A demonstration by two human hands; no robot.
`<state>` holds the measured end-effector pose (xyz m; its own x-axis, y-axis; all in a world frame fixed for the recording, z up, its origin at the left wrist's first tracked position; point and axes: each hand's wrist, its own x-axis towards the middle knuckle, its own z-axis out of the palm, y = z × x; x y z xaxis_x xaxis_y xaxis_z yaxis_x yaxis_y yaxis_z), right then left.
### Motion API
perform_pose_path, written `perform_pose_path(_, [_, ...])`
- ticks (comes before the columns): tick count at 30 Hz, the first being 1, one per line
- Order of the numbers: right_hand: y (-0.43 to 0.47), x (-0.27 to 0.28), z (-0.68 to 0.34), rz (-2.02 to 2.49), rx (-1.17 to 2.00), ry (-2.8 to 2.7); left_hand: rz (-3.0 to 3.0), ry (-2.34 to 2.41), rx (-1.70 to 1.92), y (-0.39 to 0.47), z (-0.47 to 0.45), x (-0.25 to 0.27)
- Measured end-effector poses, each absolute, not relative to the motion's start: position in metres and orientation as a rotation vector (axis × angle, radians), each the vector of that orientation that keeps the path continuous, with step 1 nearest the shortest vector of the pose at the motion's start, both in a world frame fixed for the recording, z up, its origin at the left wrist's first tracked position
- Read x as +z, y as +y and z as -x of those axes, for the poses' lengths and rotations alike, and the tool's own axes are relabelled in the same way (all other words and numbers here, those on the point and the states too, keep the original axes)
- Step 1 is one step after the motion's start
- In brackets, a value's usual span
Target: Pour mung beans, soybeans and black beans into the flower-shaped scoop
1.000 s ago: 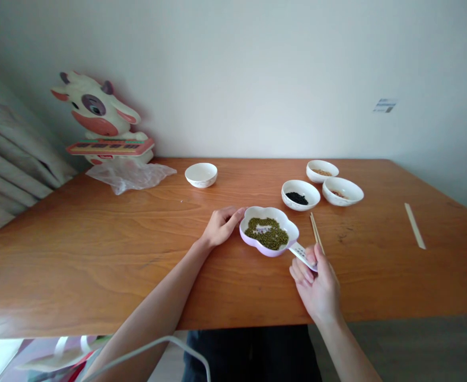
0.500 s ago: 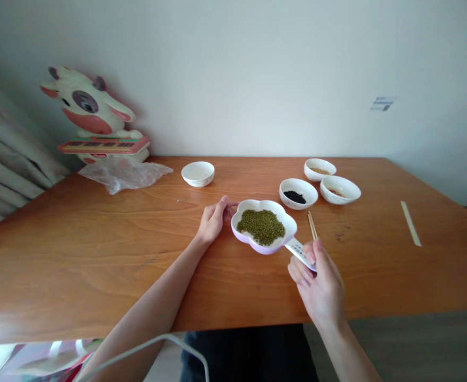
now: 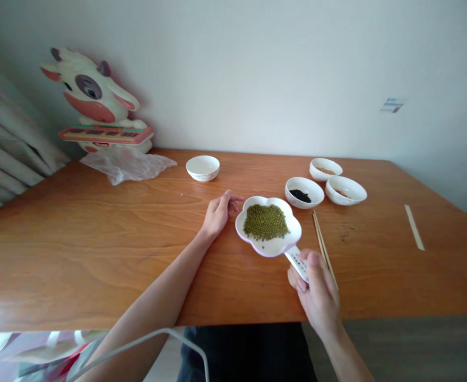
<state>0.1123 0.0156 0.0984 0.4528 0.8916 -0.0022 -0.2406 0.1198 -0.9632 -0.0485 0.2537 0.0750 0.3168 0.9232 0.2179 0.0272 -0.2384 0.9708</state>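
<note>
My right hand (image 3: 316,291) is closed around the handle of a flower-shaped white ladle with a lilac rim (image 3: 272,249). Green mung beans (image 3: 266,220) lie in its bowl, mostly toward the far side, with a few loose near the front rim. The ladle tilts somewhat toward me. Just left of it, my left hand (image 3: 219,213) rests at the table with fingers stretched out and holds nothing; whether a fingertip touches the rim I cannot tell. A pair of chopsticks (image 3: 321,237) lies right of the ladle, partly hidden by my right hand.
Behind the ladle stand white bowls with black beans (image 3: 313,195), reddish bits (image 3: 355,192) and tan bits (image 3: 333,165). Another white bowl (image 3: 202,168) is at back left, near a plastic bag (image 3: 132,167) and a cow toy keyboard (image 3: 106,135). A pale strip (image 3: 414,227) lies right.
The ladle has tipped so more of its inside faces me, and the beans have shifted. My right hand has dropped slightly, uncovering more of the chopsticks. The whole view has shifted a little.
</note>
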Motion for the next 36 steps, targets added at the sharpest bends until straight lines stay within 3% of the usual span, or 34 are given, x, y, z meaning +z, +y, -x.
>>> perform_pose_path(11, [0.006,0.1,-0.112,1.289,0.889,-0.796,-1.549,0.925,1.081,0.251,0.047,0.076])
perform_pose_path(22, [0.027,0.106,-0.118,1.05,1.006,-0.599,-1.576,0.867,1.109,0.253,0.048,0.074])
perform_pose_path(36, [0.004,0.095,-0.116,1.288,0.959,-0.749,-1.554,0.866,1.081,0.252,0.047,0.073])
